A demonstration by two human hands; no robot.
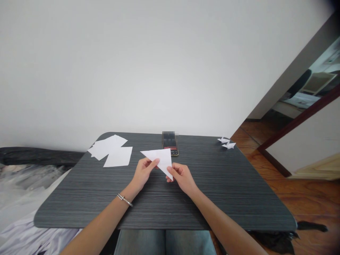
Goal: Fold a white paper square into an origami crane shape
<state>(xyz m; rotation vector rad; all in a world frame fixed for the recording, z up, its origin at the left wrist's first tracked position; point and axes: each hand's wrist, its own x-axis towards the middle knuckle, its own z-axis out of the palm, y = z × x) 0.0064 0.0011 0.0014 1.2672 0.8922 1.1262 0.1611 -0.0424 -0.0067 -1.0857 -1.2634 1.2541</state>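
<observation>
**Paper triangle (pixel 160 163) pinched over the counter**

Dark counter (pixel 159 216): loose white sheets (pixel 110 150) at far-left corner, phone (pixel 170 143) at far edge, folded paper figures (pixel 226 142) at far-right corner. Left hand (pixel 145 173) and right hand (pixel 183 179) both grip the triangle; a slack pinch could let its layers slip.

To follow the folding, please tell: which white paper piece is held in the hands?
The white paper triangle, between left hand and right hand; white square sheets and small folded paper figures lie on the grey table.

Phone (pixel 170 143) screen blurred (unreadable, prob.)
</observation>
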